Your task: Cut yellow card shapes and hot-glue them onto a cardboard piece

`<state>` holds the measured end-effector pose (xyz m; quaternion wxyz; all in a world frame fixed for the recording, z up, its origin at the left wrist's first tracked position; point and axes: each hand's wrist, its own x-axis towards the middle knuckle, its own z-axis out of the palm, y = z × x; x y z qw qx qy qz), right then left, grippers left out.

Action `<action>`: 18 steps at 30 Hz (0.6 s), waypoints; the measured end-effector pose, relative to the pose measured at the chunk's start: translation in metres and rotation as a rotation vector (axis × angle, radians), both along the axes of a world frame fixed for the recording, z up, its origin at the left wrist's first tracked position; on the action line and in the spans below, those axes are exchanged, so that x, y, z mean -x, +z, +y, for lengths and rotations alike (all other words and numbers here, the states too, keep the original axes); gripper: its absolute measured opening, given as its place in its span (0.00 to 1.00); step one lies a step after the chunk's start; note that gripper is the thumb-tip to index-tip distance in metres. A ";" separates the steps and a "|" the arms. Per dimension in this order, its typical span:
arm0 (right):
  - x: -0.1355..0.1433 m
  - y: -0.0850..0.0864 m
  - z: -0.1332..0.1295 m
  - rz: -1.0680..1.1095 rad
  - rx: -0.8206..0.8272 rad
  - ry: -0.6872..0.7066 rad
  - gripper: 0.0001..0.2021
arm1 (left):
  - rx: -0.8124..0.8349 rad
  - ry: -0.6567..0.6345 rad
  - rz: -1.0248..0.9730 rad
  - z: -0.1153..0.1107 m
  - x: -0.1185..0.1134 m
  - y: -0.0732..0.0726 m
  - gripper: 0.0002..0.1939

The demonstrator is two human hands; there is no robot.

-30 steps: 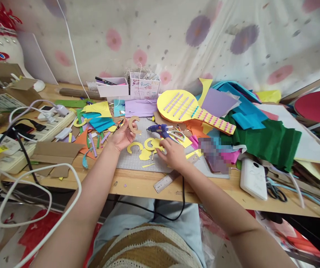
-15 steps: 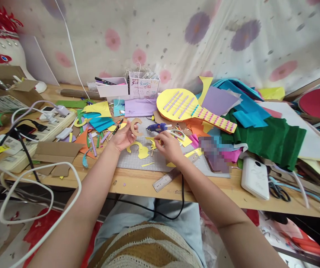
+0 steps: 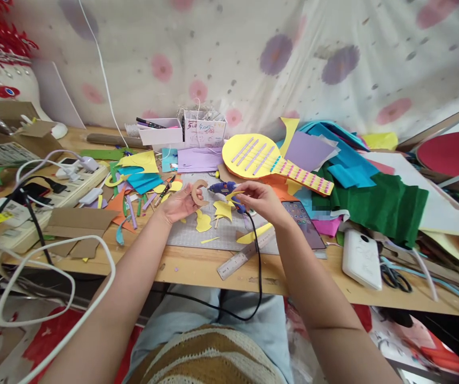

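A pale curtain (image 3: 133, 58) with pink and purple flowers hangs behind a crowded wooden table (image 3: 197, 273). From where I stand, the person's two hands are near each other over a grey mat (image 3: 177, 239), not touching. The left hand (image 3: 179, 205) is turned partly palm up, its thumb and fingers closed on a cardboard C (image 3: 195, 196), held just above the mat with its opening toward the right. The right hand (image 3: 259, 198) has its fingertips pinched together on a yellow arc (image 3: 230, 196), right over the blue glue gun (image 3: 220, 188), whose nozzle points toward the cardboard C. A black cord (image 3: 260, 266) loops down from the gun past the table's front edge.

Yellow scraps (image 3: 204, 221) lie on the mat between the hands. Nearer the edge, a metal ruler (image 3: 233, 261) sits at a slant, and to the right of it lies a phone (image 3: 305, 226). Behind the right hand a yellow guitar (image 3: 249, 152) lies with its neck pointing right, toward crumpled green sheeting (image 3: 385, 205). Two white boxes (image 3: 161, 134) stand by the curtain.
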<state>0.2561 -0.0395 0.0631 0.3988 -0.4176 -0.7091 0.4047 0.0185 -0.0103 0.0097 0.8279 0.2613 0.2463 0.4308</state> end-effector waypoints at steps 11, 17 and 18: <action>0.043 -0.032 -0.009 -0.248 -0.582 0.118 0.10 | -0.003 -0.014 -0.173 -0.004 0.022 0.012 0.14; 0.044 -0.045 -0.009 -0.114 -0.365 0.126 0.10 | -0.040 -0.052 -0.116 -0.008 0.010 0.011 0.12; 0.045 -0.046 -0.010 -0.085 -0.325 0.131 0.10 | -0.044 -0.052 -0.105 -0.008 0.008 0.011 0.12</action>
